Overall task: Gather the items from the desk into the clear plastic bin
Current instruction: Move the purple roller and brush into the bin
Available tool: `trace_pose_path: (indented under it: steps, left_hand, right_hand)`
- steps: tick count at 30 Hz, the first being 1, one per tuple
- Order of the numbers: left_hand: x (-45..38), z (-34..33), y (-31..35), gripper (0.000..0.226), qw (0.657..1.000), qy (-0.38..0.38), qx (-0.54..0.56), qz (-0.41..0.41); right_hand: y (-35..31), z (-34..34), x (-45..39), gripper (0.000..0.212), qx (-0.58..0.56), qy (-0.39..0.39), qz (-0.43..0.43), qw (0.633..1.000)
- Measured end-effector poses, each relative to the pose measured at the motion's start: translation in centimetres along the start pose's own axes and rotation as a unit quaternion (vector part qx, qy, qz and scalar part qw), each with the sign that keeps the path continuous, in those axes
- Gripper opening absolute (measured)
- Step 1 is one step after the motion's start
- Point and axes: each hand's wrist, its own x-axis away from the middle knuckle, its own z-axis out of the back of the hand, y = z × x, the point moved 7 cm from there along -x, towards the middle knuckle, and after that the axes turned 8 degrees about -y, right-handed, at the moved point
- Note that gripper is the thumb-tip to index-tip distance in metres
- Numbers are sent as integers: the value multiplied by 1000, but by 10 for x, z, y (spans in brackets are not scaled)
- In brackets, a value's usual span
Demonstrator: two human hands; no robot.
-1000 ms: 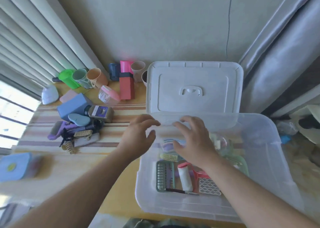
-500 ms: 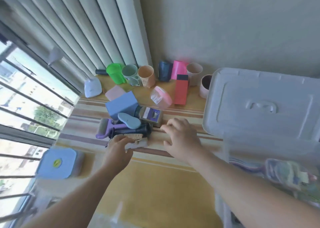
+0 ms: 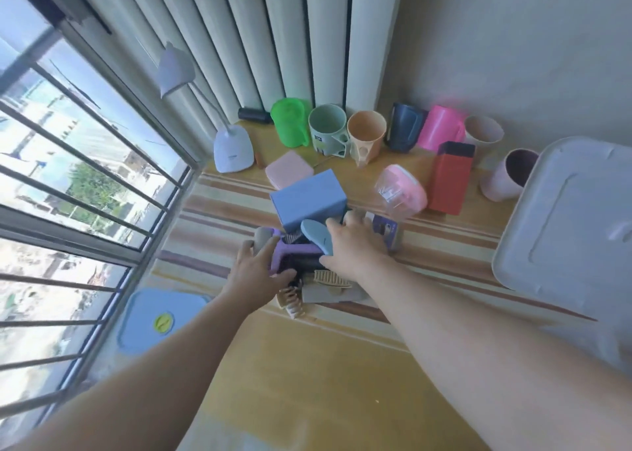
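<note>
A pile of small items lies mid-desk. My left hand (image 3: 256, 272) grips a purple roller (image 3: 282, 255) at the pile's left side. My right hand (image 3: 355, 245) reaches over the pile, thumb and fingers closing round a blue brush (image 3: 316, 240); its fingertips touch a dark jar with a purple label (image 3: 384, 228). Beige hair claws (image 3: 290, 300) lie at the pile's near edge. A blue box (image 3: 307, 197) stands just behind. The bin's white lid (image 3: 564, 228) is at the right; the bin's body is almost out of frame.
Along the wall stand a green jug (image 3: 290, 122), several cups (image 3: 366, 136), a red box (image 3: 451, 177) and a pink-lidded container (image 3: 402, 190). A white desk lamp (image 3: 234, 149) and barred window are left. A blue lidded container (image 3: 160, 320) sits by the sill.
The view swung left from the bin to the desk. Both hands left the bin and moved onto the pile, the left taking the purple roller, the right the blue brush.
</note>
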Motion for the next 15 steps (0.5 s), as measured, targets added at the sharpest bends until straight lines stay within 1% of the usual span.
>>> trace_pose_path:
  steps: [1,2,4,7,10,12,13,15]
  left_hand:
    - [-3,-3,-3,86,1000,-4,-4,-14]
    - [-3,-4,-5,85,1000,1,-11,-28]
    - [-1,-5,-5,73,997,38,-26,-65]
    - [12,-1,1,50,989,91,-5,-114]
    - [31,6,6,45,982,120,23,-142]
    - [49,15,11,41,974,166,45,-151]
    - [58,20,12,38,971,187,50,-144]
    - [76,29,17,39,964,227,51,-130]
  right_hand:
    - [0,-3,-4,68,4,-14,-8,1000]
    - [1,-6,-7,69,12,-25,-15,999]
    - [1,-10,-9,66,29,-30,-26,999]
    - [-1,-14,-4,47,41,-22,-22,999]
    - [0,-16,9,25,29,-13,14,999]
    - [10,-11,23,17,-18,18,36,999]
    - [16,-7,31,17,-56,35,45,997]
    - [31,4,49,27,-152,57,66,984]
